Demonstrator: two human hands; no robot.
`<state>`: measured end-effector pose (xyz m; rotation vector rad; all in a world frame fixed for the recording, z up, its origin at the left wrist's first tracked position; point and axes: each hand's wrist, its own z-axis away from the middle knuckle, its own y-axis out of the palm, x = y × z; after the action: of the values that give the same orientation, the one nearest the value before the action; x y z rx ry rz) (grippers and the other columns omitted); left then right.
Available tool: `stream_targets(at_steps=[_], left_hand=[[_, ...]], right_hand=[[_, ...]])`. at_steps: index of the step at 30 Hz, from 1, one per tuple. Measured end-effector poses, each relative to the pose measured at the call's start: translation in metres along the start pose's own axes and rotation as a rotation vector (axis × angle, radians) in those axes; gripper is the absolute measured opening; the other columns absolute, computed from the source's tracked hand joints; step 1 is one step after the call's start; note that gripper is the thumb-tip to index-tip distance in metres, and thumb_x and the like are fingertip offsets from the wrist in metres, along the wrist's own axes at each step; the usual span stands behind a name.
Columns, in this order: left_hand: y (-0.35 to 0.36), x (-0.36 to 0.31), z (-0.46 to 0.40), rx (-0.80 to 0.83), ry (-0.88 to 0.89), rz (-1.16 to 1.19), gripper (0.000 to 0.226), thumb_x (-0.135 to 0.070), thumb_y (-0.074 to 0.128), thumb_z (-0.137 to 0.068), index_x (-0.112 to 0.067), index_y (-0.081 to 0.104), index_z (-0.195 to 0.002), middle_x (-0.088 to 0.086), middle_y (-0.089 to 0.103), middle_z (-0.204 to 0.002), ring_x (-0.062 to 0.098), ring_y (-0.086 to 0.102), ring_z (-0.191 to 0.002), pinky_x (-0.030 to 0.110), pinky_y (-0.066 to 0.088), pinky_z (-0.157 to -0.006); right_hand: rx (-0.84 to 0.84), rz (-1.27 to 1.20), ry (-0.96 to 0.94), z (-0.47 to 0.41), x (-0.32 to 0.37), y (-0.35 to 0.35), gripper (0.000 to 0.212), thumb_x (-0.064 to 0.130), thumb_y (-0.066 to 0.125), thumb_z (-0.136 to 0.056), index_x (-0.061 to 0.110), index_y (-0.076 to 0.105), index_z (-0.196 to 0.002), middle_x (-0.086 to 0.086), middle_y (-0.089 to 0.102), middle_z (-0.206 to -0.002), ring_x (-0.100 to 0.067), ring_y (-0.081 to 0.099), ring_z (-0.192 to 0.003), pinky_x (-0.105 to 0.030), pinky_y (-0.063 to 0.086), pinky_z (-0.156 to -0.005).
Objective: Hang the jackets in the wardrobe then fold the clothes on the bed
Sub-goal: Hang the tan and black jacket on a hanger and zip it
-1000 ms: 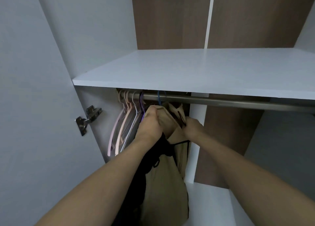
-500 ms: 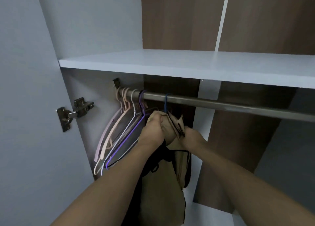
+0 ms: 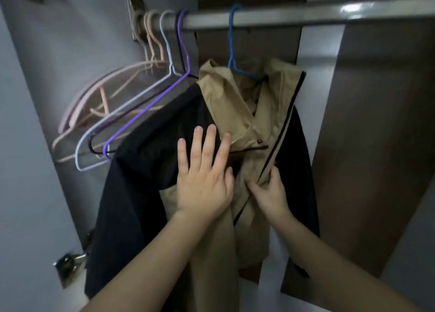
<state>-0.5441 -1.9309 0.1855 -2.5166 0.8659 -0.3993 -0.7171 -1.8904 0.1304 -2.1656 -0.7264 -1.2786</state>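
While the tan and black jacket [image 3: 237, 123] hangs from a blue hanger [image 3: 231, 41] hooked over the metal rail [image 3: 294, 15] of the wardrobe, both hands are on its front. The left hand [image 3: 202, 182] lies flat against the cloth where the black shoulder panel meets the tan chest, its fingers [image 3: 195, 147] straight and spread, pointing up toward the collar; its grip is open, pressing rather than holding. The right hand [image 3: 270, 194] sits just beside it, lower and nearer the zip edge, its grip closed on the tan front edge of the jacket, with thumb and fingers pinching a fold of fabric next to the dark zip line. The jacket's collar is bunched loosely around the neck of the blue hanger, and a black sleeve drops down on each side of the tan body. Further left along the rail hang several bare hangers pushed close together: a purple hanger [image 3: 141, 114] nearest the jacket, then a pale blue hanger [image 3: 113, 128], then pink hangers [image 3: 94, 93] toward the rail bracket [image 3: 135, 5] on the grey side wall [image 3: 35, 100]. A metal door hinge [image 3: 70, 264] shows low on the left. Behind the jacket is a brown back panel [image 3: 376, 123] with a pale vertical divider [image 3: 315, 76].
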Motion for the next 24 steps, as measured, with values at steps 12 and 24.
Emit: stream_targets(at_steps=[12, 24], left_hand=[[0.117, -0.032, 0.230, 0.239, 0.015, -0.073, 0.084, -0.038, 0.067, -0.071, -0.021, 0.040, -0.149, 0.015, 0.027, -0.156, 0.037, 0.024, -0.143, 0.062, 0.003, -0.116], [0.129, -0.068, 0.279, 0.621, -0.038, -0.206, 0.034, -0.045, 0.048, -0.087, -0.020, 0.071, -0.091, 0.004, 0.062, -0.101, 0.028, 0.050, -0.094, 0.041, 0.025, -0.078]], right_hand=[[0.125, -0.062, 0.095, 0.053, -0.186, 0.071, 0.055, 0.043, 0.076, -0.077, 0.025, 0.051, -0.123, 0.000, 0.060, -0.121, -0.017, 0.057, -0.113, -0.039, 0.048, -0.098], [-0.111, -0.290, 0.032, 0.115, -0.240, 0.033, 0.015, 0.021, 0.045, -0.102, 0.023, 0.055, -0.092, 0.007, 0.068, -0.085, -0.014, 0.065, -0.083, -0.022, 0.053, -0.074]])
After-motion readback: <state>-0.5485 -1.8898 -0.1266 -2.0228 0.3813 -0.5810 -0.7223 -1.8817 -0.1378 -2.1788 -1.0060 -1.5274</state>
